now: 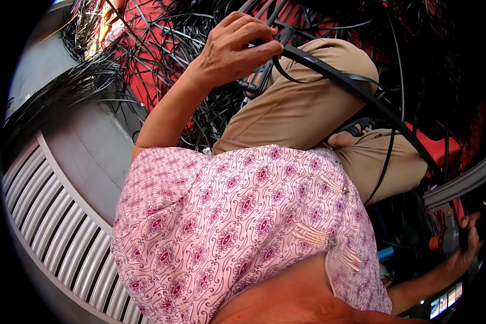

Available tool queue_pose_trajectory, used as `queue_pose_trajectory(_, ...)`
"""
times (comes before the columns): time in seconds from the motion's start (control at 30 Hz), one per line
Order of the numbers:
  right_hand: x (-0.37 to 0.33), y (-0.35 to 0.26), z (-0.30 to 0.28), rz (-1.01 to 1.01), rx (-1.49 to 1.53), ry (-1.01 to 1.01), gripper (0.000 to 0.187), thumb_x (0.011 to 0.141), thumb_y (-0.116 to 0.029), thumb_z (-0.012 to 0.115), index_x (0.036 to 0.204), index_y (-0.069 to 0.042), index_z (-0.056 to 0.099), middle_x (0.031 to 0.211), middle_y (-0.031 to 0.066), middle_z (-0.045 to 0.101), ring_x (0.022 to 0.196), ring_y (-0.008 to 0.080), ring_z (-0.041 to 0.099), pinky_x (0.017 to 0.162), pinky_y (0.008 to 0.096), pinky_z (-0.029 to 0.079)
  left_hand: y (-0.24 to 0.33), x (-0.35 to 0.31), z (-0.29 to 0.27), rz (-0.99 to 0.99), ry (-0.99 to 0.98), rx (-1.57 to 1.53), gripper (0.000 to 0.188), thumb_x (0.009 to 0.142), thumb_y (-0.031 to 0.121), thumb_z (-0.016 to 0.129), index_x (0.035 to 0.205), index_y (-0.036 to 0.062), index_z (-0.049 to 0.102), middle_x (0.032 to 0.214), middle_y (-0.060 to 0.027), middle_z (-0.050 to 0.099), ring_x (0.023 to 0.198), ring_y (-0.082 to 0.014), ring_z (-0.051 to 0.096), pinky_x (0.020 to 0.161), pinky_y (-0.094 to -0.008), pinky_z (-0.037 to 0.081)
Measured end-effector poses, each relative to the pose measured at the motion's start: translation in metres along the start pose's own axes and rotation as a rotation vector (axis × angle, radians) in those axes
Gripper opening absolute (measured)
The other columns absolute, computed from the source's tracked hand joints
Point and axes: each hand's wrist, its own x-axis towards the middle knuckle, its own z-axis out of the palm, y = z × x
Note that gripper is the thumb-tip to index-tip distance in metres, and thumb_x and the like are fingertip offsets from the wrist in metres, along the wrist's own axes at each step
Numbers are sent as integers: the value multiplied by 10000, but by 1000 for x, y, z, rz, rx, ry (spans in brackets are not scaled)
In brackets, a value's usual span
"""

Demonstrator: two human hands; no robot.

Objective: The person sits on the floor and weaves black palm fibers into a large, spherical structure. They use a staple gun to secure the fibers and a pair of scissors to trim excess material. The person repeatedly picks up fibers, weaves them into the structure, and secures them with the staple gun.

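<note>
My left hand [237, 48] is closed, thumb and fingers pressed together, around the end of a long black strip [343, 75]. From there the strip, which looks like rubber or plastic, curves down to the right past my knees. Grey rods stick up beyond my fingers. Just below this hand is a black, frame-like object [259, 80] whose kind I cannot make out. My right hand [468, 245] is at the far right, its fingers apart and raised, beside a grey machine part with an orange knob [434, 243]. Grey curved lengths [459, 186] lie just above it.
Tangled black strips [167, 59] cover the red floor [140, 81] around my legs. A grey slatted chair [59, 216] stands at the left. My bent knees in tan trousers [302, 102] are between my hands. A red object [434, 146] sits at the right, near a lit screen [446, 301].
</note>
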Motion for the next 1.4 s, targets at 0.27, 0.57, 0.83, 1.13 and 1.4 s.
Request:
queue_pose_trajectory(0.27,64,-85,202,168,-389,-542,698,739,-143,670,1360,49,415,806,103,577,633,141,545,765,243,472,-3,2,3,66,64,28,273,687,140,729,949,200,681,944,3,597,877,-155,638,779,-307,513)
queue_pose_trajectory(0.57,90,-93,277,192,-508,-635,729,671,-131,721,1323,45,447,803,100,608,590,143,558,653,258,480,4,8,-18,132,140,40,244,650,92,819,871,162,744,894,-6,616,859,-183,680,737,-308,527)
queue_pose_trajectory(0.83,106,-100,280,230,-555,-629,756,610,-119,766,1290,42,476,801,98,636,552,145,569,554,272,487,2,6,-20,144,151,73,278,655,63,815,892,172,723,890,2,603,866,-184,689,736,-304,537)
queue_pose_trajectory(1.13,128,-86,280,264,-517,-671,728,595,-126,782,1255,25,516,780,77,629,541,129,561,524,270,479,-3,5,-11,143,138,86,304,631,71,795,910,162,718,896,8,598,865,-181,682,739,-302,535)
queue_pose_trajectory(1.4,126,-98,289,237,-585,-669,734,588,-90,786,1260,23,514,769,75,631,552,130,570,540,257,477,-6,5,-6,160,158,63,306,640,75,779,926,157,708,878,8,601,874,-180,680,735,-306,535)
